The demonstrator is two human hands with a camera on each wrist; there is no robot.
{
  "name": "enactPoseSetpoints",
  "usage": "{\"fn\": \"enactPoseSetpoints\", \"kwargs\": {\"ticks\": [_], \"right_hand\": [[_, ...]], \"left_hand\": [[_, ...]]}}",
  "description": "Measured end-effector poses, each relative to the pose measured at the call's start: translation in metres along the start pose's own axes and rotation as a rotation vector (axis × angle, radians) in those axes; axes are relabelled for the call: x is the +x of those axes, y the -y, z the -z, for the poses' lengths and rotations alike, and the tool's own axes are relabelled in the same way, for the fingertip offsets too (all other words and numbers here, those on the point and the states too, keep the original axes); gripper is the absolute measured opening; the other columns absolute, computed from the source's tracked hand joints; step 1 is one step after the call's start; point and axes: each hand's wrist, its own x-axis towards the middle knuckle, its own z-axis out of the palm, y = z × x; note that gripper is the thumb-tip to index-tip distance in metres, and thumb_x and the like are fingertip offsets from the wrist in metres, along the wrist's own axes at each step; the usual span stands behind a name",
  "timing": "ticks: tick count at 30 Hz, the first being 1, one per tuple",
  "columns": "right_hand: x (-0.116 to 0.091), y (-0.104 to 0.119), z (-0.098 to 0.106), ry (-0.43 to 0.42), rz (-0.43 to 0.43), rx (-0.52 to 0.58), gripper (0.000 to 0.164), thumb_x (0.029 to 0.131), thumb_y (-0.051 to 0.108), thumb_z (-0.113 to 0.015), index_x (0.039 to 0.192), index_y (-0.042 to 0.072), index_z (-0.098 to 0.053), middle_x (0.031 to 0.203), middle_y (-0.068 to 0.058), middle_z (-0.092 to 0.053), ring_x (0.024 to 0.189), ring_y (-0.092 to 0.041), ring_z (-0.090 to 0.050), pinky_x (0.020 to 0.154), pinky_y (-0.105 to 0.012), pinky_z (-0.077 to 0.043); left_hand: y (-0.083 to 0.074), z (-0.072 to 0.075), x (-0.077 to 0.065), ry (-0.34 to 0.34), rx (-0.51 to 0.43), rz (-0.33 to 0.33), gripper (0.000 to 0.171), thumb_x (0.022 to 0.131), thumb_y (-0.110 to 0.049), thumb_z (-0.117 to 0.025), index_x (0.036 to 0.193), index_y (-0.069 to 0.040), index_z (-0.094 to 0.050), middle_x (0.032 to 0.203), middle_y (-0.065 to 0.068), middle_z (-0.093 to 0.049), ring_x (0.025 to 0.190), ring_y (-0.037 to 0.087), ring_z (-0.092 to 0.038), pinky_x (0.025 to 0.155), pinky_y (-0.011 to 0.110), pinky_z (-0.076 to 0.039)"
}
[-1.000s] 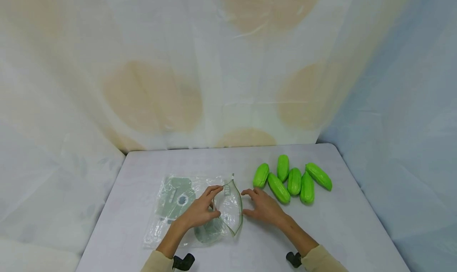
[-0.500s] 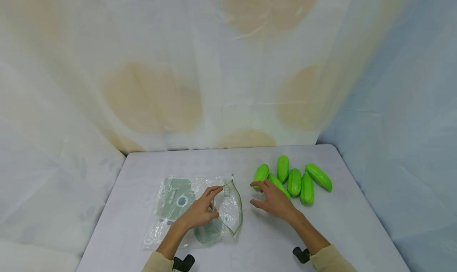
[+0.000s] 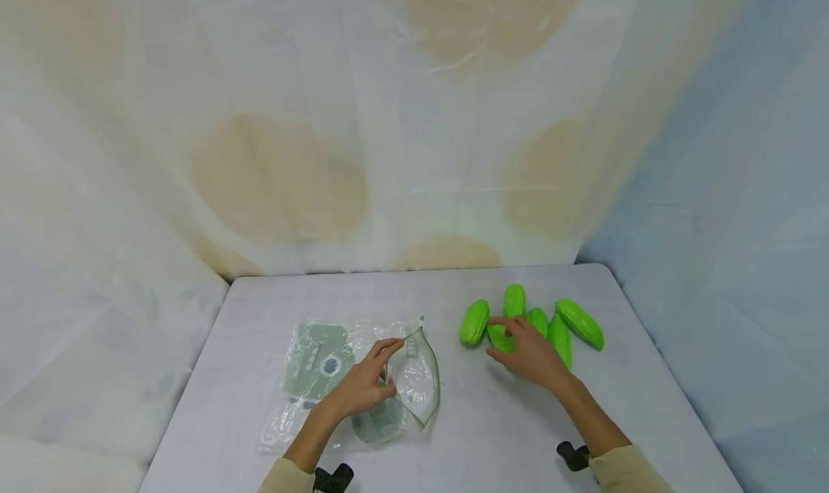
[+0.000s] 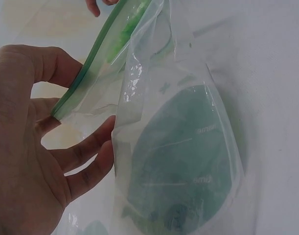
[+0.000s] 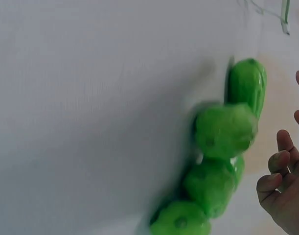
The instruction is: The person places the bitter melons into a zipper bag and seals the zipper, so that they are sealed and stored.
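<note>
A clear zip bag [image 3: 320, 360] with green printing lies on the white table, its green-edged mouth gaping to the right. My left hand [image 3: 364, 386] holds the mouth with curled fingers; in the left wrist view, the green zip rim [image 4: 98, 46] meets the fingers. Over a group of several bright green, stubby cucumbers hovers my right hand [image 3: 532, 353], thumb and fingers spread. It partly covers one cucumber [image 3: 500, 338], and contact cannot be made out. In the right wrist view the fingers [image 5: 279, 183] appear apart from the cucumbers [image 5: 225, 129].
One cucumber [image 3: 475, 323] lies to the left of the group, another [image 3: 579, 324] at its right end. White table surface [image 3: 453, 435] extends between bag and cucumbers. Patterned curtains [image 3: 414, 191] hang behind the table and along both sides.
My right hand has moved away from the bag's mouth, to the right, and is now over the cucumbers. The left hand stays at the bag, which has barely moved.
</note>
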Motion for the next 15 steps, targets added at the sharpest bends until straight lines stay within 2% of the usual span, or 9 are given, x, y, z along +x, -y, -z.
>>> {"fn": "enactPoseSetpoints", "kwargs": {"ticks": [6, 11, 15], "right_hand": [[-0.002, -0.024, 0.021, -0.032, -0.050, -0.031, 0.058, 0.090, 0.038, -0.074, 0.140, 0.014, -0.057, 0.113, -0.016, -0.057, 0.084, -0.022, -0.058, 0.064, -0.033, -0.046], [-0.007, -0.045, 0.030, -0.083, -0.082, -0.041, 0.058, 0.090, 0.038, -0.074, 0.139, 0.012, -0.057, 0.112, -0.017, -0.057, 0.088, -0.027, -0.058, 0.066, -0.037, -0.047], [-0.009, -0.058, 0.031, -0.089, -0.103, -0.039, 0.061, 0.090, 0.042, -0.073, 0.141, 0.012, -0.055, 0.114, -0.018, -0.056, 0.091, -0.028, -0.060, 0.066, -0.037, -0.048]], "left_hand": [[0.000, -0.001, 0.001, -0.005, 0.007, 0.004, 0.080, 0.085, -0.011, -0.063, 0.158, -0.018, -0.031, 0.157, 0.000, -0.032, 0.079, 0.001, -0.058, 0.061, 0.023, -0.046], [-0.001, -0.001, 0.001, -0.001, 0.004, 0.005, 0.080, 0.086, -0.011, -0.063, 0.158, -0.020, -0.030, 0.157, 0.000, -0.032, 0.079, 0.002, -0.057, 0.061, 0.024, -0.046], [-0.001, -0.001, 0.000, 0.001, 0.002, 0.011, 0.081, 0.085, -0.013, -0.063, 0.158, -0.021, -0.030, 0.157, 0.000, -0.032, 0.080, 0.001, -0.058, 0.061, 0.025, -0.045]]}}
